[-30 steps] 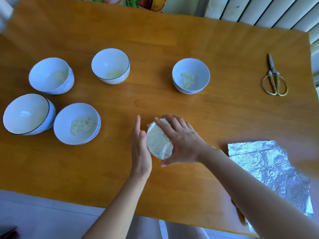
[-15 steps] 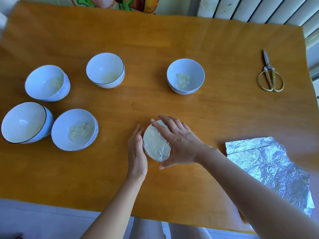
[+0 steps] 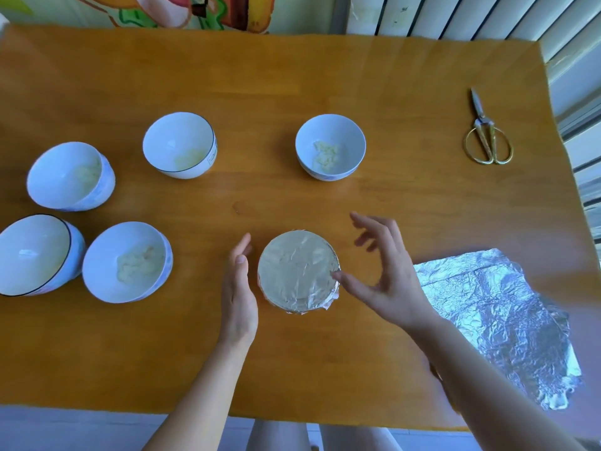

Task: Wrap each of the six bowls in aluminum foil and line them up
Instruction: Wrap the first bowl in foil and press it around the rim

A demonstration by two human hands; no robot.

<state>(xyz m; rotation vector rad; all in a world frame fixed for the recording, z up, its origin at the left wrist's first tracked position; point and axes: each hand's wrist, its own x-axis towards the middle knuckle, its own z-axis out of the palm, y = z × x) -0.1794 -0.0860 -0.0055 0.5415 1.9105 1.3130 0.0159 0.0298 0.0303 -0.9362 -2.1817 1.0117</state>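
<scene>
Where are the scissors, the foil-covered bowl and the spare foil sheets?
scissors (image 3: 481,120): head view, at the pivot below the blades.
foil-covered bowl (image 3: 297,271): head view, middle of its foil top.
foil sheets (image 3: 507,307): head view, crinkled middle of the pile.

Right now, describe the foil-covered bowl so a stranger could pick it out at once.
Start at the wooden table and look toward the middle of its near edge. The foil-covered bowl stands there between the left hand and the right hand. It alone has a flat silver foil top; the five white bowls are open.
</scene>
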